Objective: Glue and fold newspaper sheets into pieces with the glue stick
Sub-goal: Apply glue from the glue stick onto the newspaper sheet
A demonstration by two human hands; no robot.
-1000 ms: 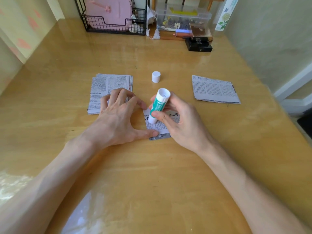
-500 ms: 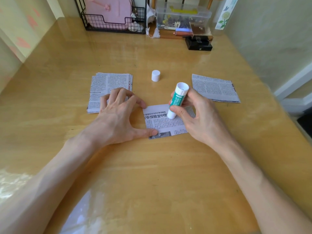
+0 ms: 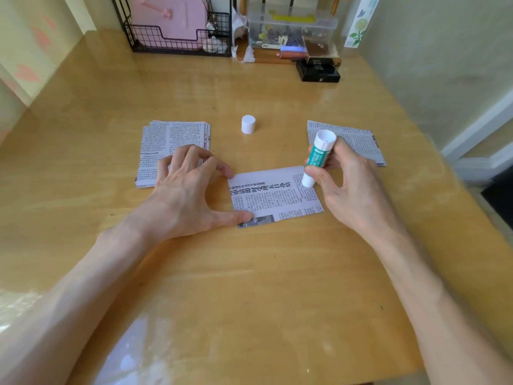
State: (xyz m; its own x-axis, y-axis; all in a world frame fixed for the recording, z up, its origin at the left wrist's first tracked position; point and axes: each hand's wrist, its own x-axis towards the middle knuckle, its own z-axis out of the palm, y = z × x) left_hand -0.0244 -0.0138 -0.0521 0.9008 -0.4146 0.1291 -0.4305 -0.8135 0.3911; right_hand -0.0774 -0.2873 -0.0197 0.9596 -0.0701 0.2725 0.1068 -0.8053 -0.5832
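- While glue is being applied, the newspaper sheet (image 3: 274,195) is laid flat on the table (image 3: 249,287), in the middle and near the person, where it can be reached by both hands.
- Its left edge is pinned by the left hand (image 3: 188,190). The thumb is pressed on the near left corner and a fingertip is set at the far left corner, with the fingers spread and nothing gripped. This is judged to stop the thin paper from sliding or wrinkling under the drag of the stick.
- The glue stick (image 3: 317,159) is grasped by the right hand (image 3: 347,184), with fingers and thumb wrapped round its green barrel. It is held tilted, with the lower white end set on the sheet's far right corner, so that an edge strip can be coated.
- The cap (image 3: 248,124) is stood upright beyond the sheet, between the two piles and touching neither. It is judged to be parked clear of the strokes yet within reach.
- A stack of cut sheets (image 3: 166,140) is placed to the left, partly under the left fingers, and a thinner pile (image 3: 358,140) to the right, behind the right hand. Which is supply and which is finished work cannot be told.
- Folding is judged not yet begun, since the sheet is seen lying open.
- A wire basket (image 3: 177,43) and a clear box (image 3: 291,26) are set at the far edge, well apart from the work.
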